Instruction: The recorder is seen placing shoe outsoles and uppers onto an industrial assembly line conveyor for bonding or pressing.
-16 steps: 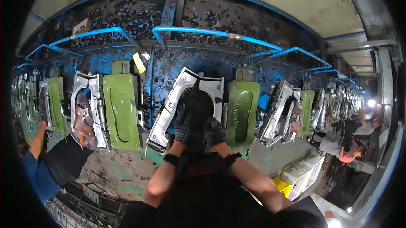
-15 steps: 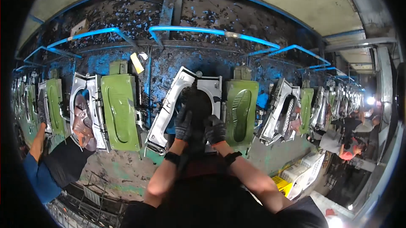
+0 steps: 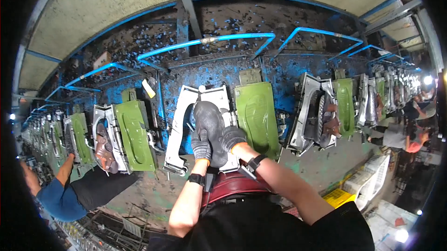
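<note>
A dark grey, foot-shaped piece (image 3: pixel 208 119), like a shoe sole, lies lengthwise over the silver metal mould frame (image 3: pixel 176 134) in front of me. My left hand (image 3: pixel 201 146), in a grey knit glove, grips its left edge near the lower half. From the right side my right hand (image 3: pixel 233 139), gloved alike, presses curled fingers against its edge. The frame stands open, one half angled to the left. Joined to it on the right is a green mould plate (image 3: pixel 255 116) with a sole-shaped hollow. The underside of the dark piece is hidden.
Similar moulds line both sides; brown sandals sit in the left mould (image 3: pixel 105 146) and the right one (image 3: pixel 329 123). A blue rail (image 3: pixel 209 40) runs behind. A co-worker (image 3: pixel 70 195) works at left. Yellow and white crates (image 3: pixel 339 198) stand at lower right.
The view has shifted and turned. The dark piece, a black mass before, now shows its foot shape clearly. My right hand has come closer in against its edge.
</note>
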The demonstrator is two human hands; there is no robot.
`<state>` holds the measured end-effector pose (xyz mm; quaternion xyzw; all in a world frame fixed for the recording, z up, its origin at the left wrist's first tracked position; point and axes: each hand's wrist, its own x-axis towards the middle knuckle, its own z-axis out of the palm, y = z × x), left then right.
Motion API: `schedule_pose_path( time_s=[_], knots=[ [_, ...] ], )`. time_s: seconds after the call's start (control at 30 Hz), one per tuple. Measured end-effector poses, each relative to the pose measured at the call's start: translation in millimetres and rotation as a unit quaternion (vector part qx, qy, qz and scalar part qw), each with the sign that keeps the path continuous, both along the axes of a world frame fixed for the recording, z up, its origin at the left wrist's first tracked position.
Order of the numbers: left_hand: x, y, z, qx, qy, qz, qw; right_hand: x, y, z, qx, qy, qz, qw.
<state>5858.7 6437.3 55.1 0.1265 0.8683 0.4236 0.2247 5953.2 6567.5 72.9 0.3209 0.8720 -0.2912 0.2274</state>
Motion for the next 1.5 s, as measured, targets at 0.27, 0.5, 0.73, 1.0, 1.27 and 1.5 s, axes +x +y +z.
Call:
schedule_pose_path(
  time_s=[0.27,0.5,0.73,1.0,1.27,1.5],
  knots=[
    [25,-31,58,-0.373,0.101,-0.375,0.843,-93,1,74,0.160,0.076,0.503,0.846],
    [-47,-114,102,-0.389,0.159,-0.219,0.881,-51,13,41,0.282,0.305,0.374,0.829],
    [-43,-174,47,-0.394,0.099,-0.438,0.802,-50,5,48,0.210,0.220,0.405,0.862],
    [7,-150,51,-0.147,0.036,-0.399,0.904,-6,-50,40,0.213,0.313,0.137,0.915],
    [-25,-2,35,0.046,0.346,-0.322,0.880,54,-172,30,0.128,0.226,-0.009,0.966],
    [-27,33,24,-0.056,0.364,-0.408,0.835,82,-155,42,0.096,0.141,0.043,0.984]
  ],
)
